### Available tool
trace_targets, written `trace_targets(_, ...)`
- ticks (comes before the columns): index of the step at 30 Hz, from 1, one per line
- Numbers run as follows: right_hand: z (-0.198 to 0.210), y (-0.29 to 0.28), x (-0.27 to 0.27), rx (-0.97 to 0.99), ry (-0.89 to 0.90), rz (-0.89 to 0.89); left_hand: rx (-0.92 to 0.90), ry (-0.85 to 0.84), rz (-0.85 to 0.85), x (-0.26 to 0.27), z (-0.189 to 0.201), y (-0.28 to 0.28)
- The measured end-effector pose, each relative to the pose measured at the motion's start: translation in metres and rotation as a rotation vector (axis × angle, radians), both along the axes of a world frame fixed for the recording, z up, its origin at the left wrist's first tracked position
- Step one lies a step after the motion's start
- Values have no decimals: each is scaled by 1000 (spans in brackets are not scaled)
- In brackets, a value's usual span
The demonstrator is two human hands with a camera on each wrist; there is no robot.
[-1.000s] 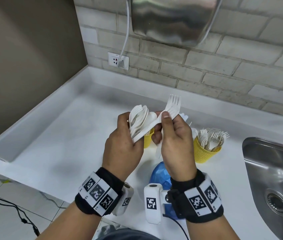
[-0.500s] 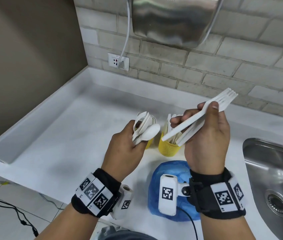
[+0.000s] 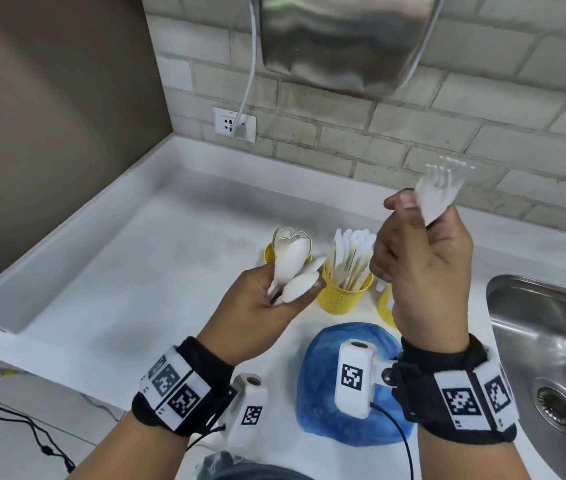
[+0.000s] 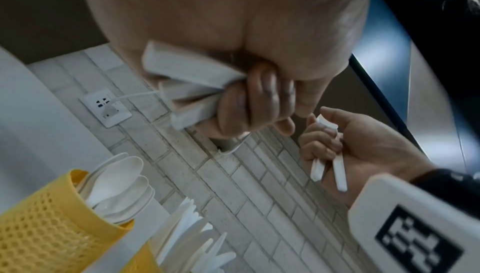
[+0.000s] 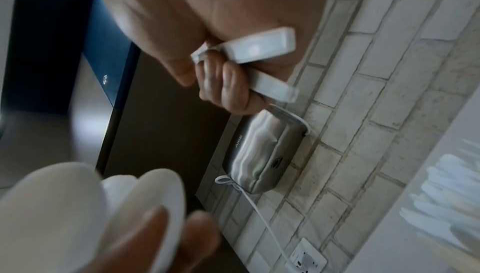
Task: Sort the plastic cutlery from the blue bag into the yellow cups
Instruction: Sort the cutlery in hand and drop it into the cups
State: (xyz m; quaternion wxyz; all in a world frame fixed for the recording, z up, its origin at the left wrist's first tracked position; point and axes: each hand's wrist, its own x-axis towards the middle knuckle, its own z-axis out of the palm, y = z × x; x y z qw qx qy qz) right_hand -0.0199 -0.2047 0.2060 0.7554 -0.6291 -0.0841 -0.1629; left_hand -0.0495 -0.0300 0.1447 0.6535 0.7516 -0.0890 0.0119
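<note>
Since the earlier frame, the right hand (image 3: 423, 271) has been raised and turned, so that the forks (image 3: 437, 192) clenched in it are now held upright. White spoons (image 3: 297, 271) are gripped in the left hand (image 3: 260, 313). Three yellow cups (image 3: 342, 299) are located just beyond both hands. The blue bag (image 3: 323, 382) is positioned between the wrists.
</note>
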Motion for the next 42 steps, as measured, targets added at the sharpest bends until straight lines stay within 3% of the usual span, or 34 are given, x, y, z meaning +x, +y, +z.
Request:
trace_targets(7,-5,-4,-5,-336,53,321,-230,155,-298,0,5,8)
trace_targets(11,-6,-2,-5,-361,94,423,-265,234,-403,0,6,11)
trace_targets(17,-11,-5,2,-345,123,508,-170,277,-412,-2,9,11)
trace_targets(22,-12,2,1,-317,-22,349,-97,245,-361,-1,11,9)
trace_targets(27,-15,-3,10,-32,-18,178,23,224,-305,-2,8,8)
trace_targets(33,-23,-6,8,-10,52,319,105,184,-283,-5,8,4)
trace_targets(38,-29,-3,1,-171,87,326,151,155,-306,-7,8,2)
trace_targets(42,-23,-1,5,150,128,232,192,140,-285,-7,6,3)
